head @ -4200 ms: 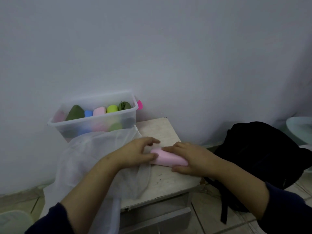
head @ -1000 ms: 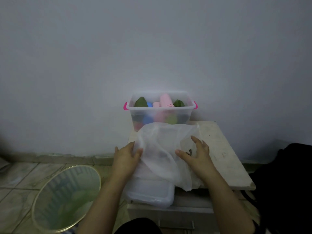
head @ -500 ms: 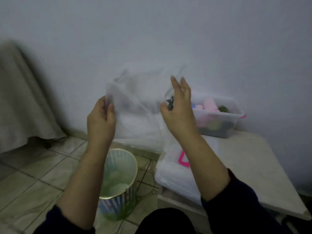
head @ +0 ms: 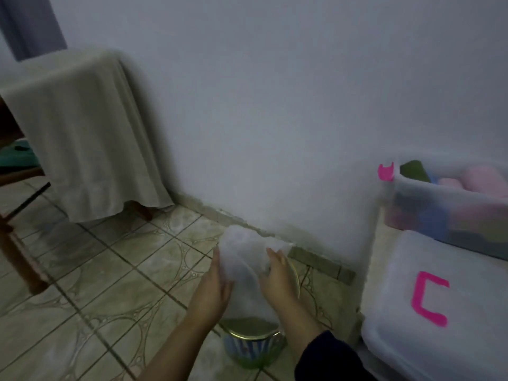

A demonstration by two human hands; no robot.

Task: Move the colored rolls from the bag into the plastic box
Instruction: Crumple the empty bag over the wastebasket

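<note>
Head view. Held a crumpled white bag [head: 243, 259] between both hands, directly above a round bin [head: 251, 340] standing on the tiled floor [head: 90, 292]. Left hand [head: 213, 291] pressed against the bag's left side, fingers fairly straight along the fabric; right hand [head: 276, 274] pressed against its right side, fingers partly sunk into the folds. Could not tell for certain whether either hand pinched the fabric or merely squeezed it flat. Bag bunched upward between the palms, its lower part hanging into the bin's mouth. Bin showed a gold rim and striped blue-and-white wall.

At far right, clear plastic box [head: 445, 210] sat on the tabletop [head: 378, 257], against the wall, well apart from the bag. Colored rolls [head: 478, 178] filled it: pink and dark green showing above the rim, blue and others blurred through the wall. Pink clip [head: 385, 171] on the box's left end. Nearer the camera, a clear lid [head: 428, 339] with a pink handle lay in front of the box.

At left, a beige cloth [head: 82, 133] draped over furniture.
</note>
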